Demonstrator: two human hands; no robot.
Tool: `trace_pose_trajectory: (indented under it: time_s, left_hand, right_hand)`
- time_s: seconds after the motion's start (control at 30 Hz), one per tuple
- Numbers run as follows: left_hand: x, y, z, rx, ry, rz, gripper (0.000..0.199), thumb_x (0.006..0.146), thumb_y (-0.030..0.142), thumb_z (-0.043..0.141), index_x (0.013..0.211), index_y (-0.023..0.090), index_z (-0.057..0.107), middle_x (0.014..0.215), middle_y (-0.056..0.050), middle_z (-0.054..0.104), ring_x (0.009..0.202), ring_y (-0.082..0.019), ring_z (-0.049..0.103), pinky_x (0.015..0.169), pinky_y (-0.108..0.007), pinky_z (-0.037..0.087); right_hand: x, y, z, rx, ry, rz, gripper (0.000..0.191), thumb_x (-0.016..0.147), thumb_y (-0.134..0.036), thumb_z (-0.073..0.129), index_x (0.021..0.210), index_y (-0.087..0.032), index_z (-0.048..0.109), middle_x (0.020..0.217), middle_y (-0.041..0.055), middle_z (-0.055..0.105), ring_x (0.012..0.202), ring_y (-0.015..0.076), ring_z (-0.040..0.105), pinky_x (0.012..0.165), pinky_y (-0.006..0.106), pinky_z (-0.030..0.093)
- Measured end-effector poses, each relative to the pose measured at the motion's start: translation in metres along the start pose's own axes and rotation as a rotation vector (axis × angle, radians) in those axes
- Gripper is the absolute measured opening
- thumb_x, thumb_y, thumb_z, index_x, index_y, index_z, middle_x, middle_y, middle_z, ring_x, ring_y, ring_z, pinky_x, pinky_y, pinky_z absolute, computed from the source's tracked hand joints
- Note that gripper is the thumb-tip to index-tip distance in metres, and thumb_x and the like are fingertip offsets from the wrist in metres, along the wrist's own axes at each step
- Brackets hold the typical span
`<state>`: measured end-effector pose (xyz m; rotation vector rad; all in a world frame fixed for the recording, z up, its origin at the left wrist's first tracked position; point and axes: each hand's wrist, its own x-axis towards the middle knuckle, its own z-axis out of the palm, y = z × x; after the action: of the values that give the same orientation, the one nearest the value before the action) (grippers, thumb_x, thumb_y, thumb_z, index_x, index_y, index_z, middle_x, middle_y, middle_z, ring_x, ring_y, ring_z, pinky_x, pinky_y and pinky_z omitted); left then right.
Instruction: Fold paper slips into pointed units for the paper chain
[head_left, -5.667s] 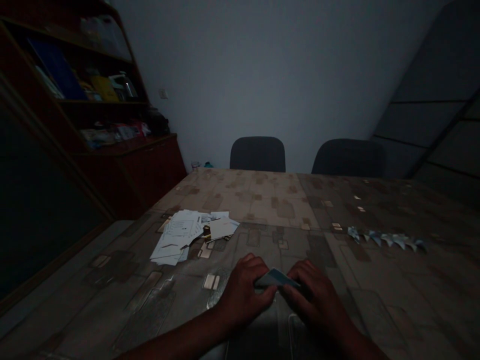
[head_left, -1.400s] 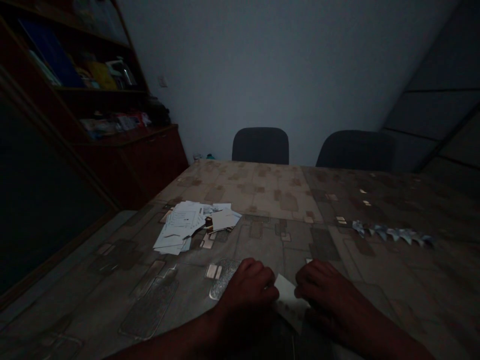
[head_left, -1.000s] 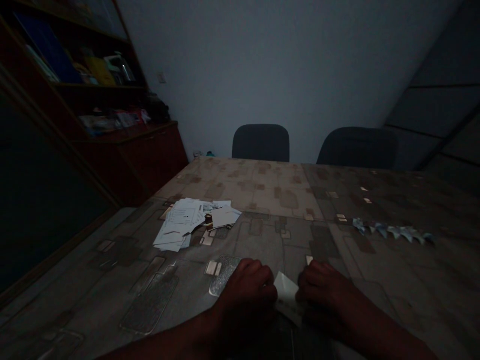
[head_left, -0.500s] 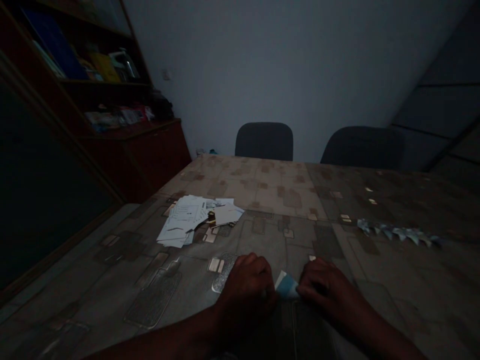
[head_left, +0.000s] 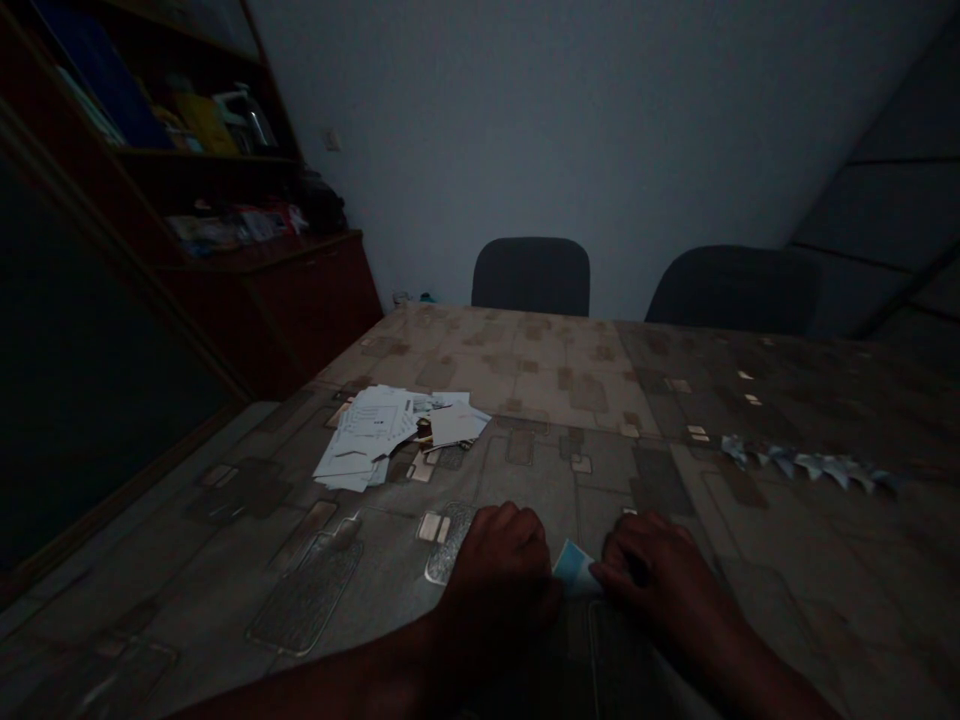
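A small blue and white piece of paper (head_left: 574,568) is held low over the near part of the table, between my two hands. My left hand (head_left: 504,570) is closed on its left side, knuckles up. On the other side, the thumb and fingers of my right hand (head_left: 654,562) pinch its right edge. The fingertips of my left hand are hidden behind its knuckles. Beyond my left hand lies a loose pile of white paper pieces (head_left: 375,425). A row of folded paper shapes (head_left: 814,466) rests on the table to the right.
A patterned cloth covers the table (head_left: 517,350). Two dark chairs, one at the middle (head_left: 531,276) and one at the right (head_left: 731,288), stand at its far edge. At the left is a wooden cabinet (head_left: 300,300) with shelves of assorted items.
The blue and white paper is tilted slightly differently between my fingers, showing more blue. Both hands stay closed on it, nearly in place. The camera view has shifted slightly.
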<state>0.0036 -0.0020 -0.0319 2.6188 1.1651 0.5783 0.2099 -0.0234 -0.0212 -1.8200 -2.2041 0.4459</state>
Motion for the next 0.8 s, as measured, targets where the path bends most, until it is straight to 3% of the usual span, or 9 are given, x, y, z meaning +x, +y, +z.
trace_pose_trajectory:
  time_s: [0.27, 0.43, 0.8]
  left_hand:
    - [0.0018, 0.0006, -0.0014, 0.044, -0.037, -0.001, 0.009, 0.075, 0.013, 0.064, 0.073, 0.016, 0.055, 0.085, -0.003, 0.057, 0.081, -0.019, 0.048, 0.073, -0.034, 0.038]
    - [0.0034, 0.0022, -0.0032, 0.062, -0.071, -0.009, 0.009, 0.075, 0.014, 0.063, 0.072, 0.016, 0.055, 0.083, -0.004, 0.057, 0.081, -0.020, 0.048, 0.072, -0.034, 0.038]
    - [0.0013, 0.0000, 0.0033, 0.060, -0.006, 0.016, 0.008, 0.078, 0.014, 0.062, 0.074, 0.017, 0.055, 0.082, -0.003, 0.057, 0.078, -0.020, 0.047, 0.072, -0.034, 0.037]
  right_hand:
    - [0.0009, -0.0048, -0.0045, -0.012, -0.034, 0.046, 0.020, 0.078, -0.020, 0.069, 0.062, -0.019, 0.058, 0.072, 0.0016, 0.062, 0.078, 0.0233, 0.057, 0.071, 0.035, 0.035]
    - [-0.0008, -0.0026, -0.0002, -0.023, 0.034, 0.010, 0.018, 0.078, -0.019, 0.069, 0.063, -0.021, 0.059, 0.071, 0.0011, 0.062, 0.075, 0.0230, 0.057, 0.069, 0.035, 0.036]
    - [0.0013, -0.0075, -0.0043, -0.030, -0.004, 0.055, 0.019, 0.077, -0.020, 0.070, 0.062, -0.021, 0.059, 0.072, 0.0025, 0.064, 0.078, 0.0239, 0.058, 0.071, 0.037, 0.037]
